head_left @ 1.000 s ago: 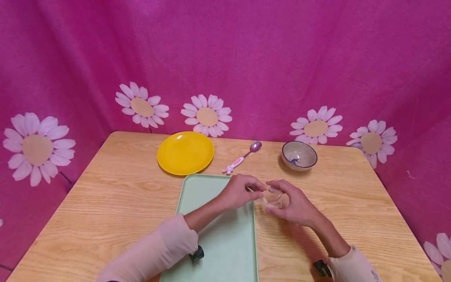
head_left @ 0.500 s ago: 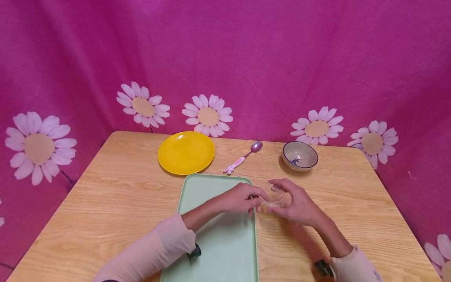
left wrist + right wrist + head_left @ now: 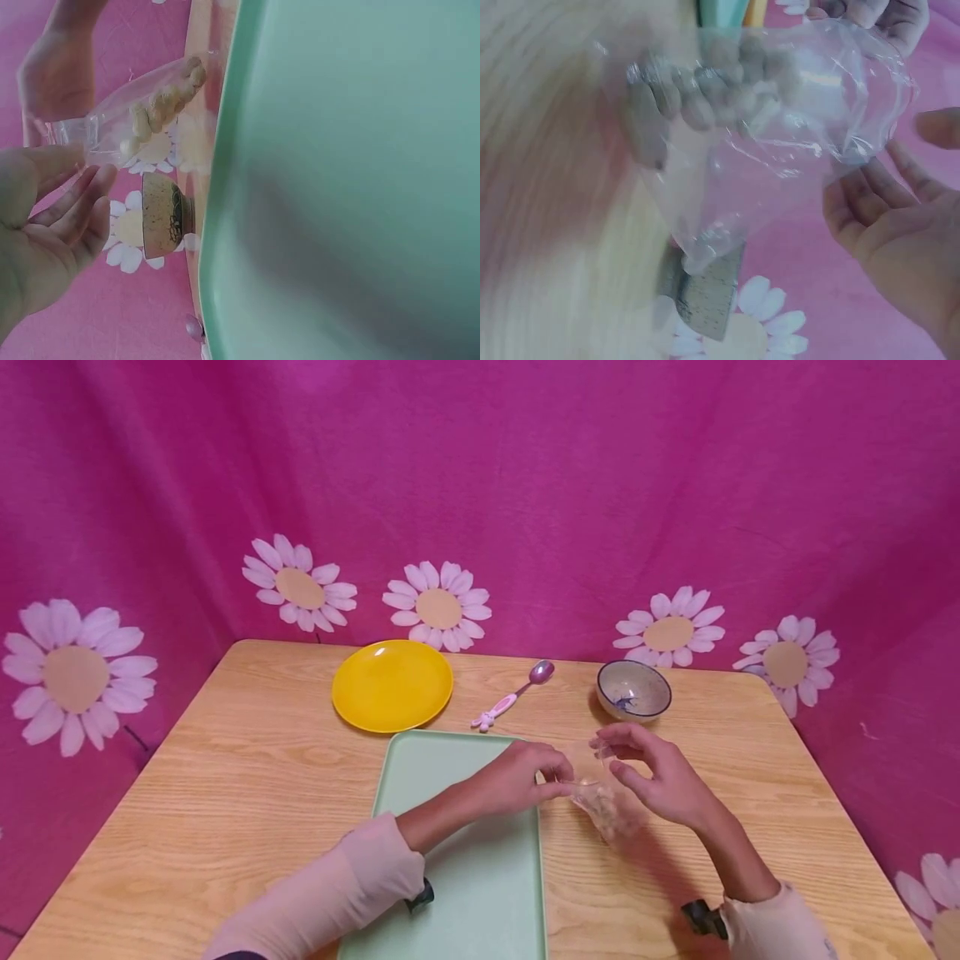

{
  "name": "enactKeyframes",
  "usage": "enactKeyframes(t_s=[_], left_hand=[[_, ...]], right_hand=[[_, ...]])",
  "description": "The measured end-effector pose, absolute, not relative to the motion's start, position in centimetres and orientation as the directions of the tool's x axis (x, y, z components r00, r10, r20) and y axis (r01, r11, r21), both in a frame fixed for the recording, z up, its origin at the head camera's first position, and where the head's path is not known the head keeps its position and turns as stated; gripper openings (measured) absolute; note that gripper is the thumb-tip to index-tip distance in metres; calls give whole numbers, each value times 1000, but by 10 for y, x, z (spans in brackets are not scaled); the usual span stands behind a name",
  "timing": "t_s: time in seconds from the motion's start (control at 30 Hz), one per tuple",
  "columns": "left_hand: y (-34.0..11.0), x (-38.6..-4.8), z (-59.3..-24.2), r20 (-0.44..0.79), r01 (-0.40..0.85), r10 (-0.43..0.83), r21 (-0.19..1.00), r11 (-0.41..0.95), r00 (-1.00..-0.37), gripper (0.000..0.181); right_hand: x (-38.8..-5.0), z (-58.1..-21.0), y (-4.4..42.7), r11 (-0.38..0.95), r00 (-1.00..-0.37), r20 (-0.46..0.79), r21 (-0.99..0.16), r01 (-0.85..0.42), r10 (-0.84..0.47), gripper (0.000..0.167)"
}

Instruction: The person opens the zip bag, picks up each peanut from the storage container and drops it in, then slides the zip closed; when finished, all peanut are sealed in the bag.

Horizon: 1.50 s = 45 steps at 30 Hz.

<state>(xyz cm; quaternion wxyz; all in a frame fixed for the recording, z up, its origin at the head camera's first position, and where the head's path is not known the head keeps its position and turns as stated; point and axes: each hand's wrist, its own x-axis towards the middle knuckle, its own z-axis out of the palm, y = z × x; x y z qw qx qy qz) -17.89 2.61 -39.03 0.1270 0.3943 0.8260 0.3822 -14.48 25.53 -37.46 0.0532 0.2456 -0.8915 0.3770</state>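
Note:
A clear plastic bag (image 3: pixel 597 806) hangs between my hands, just right of the green tray (image 3: pixel 480 868). Several peanuts in their shells (image 3: pixel 166 105) lie inside it. At the bag's mouth, my left hand (image 3: pixel 521 779) pinches the plastic between thumb and fingers. The right hand (image 3: pixel 663 772) is on the other side of the mouth. Its fingertips touch the film, while the thumb stands apart from them, as the right wrist view shows. Part of the bag's rim is hard to make out because the plastic is see-through.
A yellow plate (image 3: pixel 392 687) lies at the back left of the wooden table (image 3: pixel 247 777). Right of it is a spoon (image 3: pixel 502 703) with a pink rabbit handle. A speckled bowl (image 3: pixel 643 689) stands beyond my right hand. A pink flowered cloth (image 3: pixel 480 485) hangs behind the table.
The bag, earlier bunched up between the hands, now hangs down with its filled end lower. My right hand has shifted right and its thumb has come off the plastic.

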Motion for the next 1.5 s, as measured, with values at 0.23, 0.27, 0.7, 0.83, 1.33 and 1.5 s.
enactKeyframes(t_s=[0.23,0.27,0.7,0.83,1.33,1.5], left_hand=[[27,-178,-388,228,615,706,702,358,-671,9],[27,-178,-388,251,628,699,695,351,-669,9],[26,-178,-379,431,682,609,682,264,-666,9],[27,-179,-377,445,691,601,673,265,-664,9],[38,-182,-396,323,419,349,874,245,-880,24],[41,-182,-398,205,263,288,948,179,-935,22]], right_hand=[[-143,-368,264,690,-862,314,-517,-506,-397,28],[-143,-367,265,708,-860,326,-490,-509,-392,26],[-138,-356,277,755,-885,380,-486,-439,-270,20],[-136,-354,278,759,-896,377,-504,-412,-236,18],[-143,-384,277,594,-989,135,-792,-146,-62,29],[-143,-391,280,450,-996,73,-888,-89,-52,27]])
